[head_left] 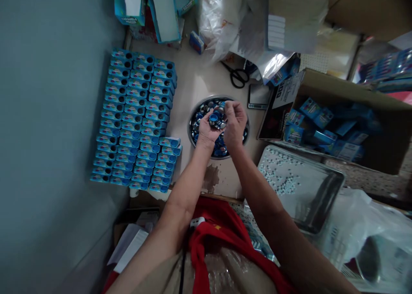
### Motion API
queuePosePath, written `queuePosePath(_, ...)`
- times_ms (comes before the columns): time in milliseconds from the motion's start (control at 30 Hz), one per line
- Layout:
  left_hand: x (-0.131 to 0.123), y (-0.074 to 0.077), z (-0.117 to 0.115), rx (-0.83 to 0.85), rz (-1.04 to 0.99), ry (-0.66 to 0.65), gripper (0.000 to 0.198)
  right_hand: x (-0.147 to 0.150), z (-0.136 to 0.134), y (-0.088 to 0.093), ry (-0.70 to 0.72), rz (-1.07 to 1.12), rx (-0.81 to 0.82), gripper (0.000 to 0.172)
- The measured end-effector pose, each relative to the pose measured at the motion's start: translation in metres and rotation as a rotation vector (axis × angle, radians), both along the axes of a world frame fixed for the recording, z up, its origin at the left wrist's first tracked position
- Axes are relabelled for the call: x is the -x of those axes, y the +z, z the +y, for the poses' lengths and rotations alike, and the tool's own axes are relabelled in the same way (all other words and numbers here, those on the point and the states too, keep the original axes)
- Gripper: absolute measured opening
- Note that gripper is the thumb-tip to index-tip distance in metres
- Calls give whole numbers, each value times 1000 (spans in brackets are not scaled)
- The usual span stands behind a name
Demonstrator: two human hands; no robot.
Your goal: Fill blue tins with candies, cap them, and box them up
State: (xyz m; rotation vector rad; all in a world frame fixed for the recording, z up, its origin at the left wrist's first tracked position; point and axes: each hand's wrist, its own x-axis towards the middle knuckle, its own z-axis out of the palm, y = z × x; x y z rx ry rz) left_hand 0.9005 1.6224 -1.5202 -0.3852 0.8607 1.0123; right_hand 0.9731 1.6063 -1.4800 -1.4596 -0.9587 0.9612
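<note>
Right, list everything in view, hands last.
Flat tabletop: one, beige, centre
Round metal bowl: one, silver, on tabletop
Small round pieces: many, blue and silver, in bowl
Small printed boxes: dozens, blue, left of bowl
Open printed cartons: at least three, blue, top left
Ring-handled scissors: one pair, black, above bowl
Flat rectangular device: one, grey, right of scissors
Large cardboard box: one, brown, right
Loose printed boxes: several, blue, inside cardboard box
Rectangular metal tray: one, silver, lower right
Tiny pellet-like pieces: many, pale, in tray
Translucent plastic bags: at least two, whitish, top centre, lower right
Plain wall: one, blue-grey, left
Draped cloth: one, red, bottom
Left hand: one, over bowl, holding pieces
Right hand: one, over bowl
</note>
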Motion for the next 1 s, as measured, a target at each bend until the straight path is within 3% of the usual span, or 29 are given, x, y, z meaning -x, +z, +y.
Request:
queuePosePath(133,11,12,-4,35,-103,-26,27,-31,-4,0,37,236,135,37)
queuePosePath(267,27,19,-12,21,-116,-20,26,-40,-15,-8,42,402,276,40)
queuePosePath(467,32,16,-13,22,-146,-65,30,-37,-28,-3,96,171,348,39)
queuePosePath(600,32,15,-20,51,-173,-39,27,-33,-30,14,178,108,279,35)
queuePosePath(733,41,19,-42,70,-220,-30,31,-29,-41,34,215,29,277,28)
queuePosePath(900,83,21,-73,36,-329,-30,47,-19,-42,37,80,-192,161,13)
queuePosePath(1000,125,31,-111,61,-258,64,37,16,-37,31,167,-220,157,12)
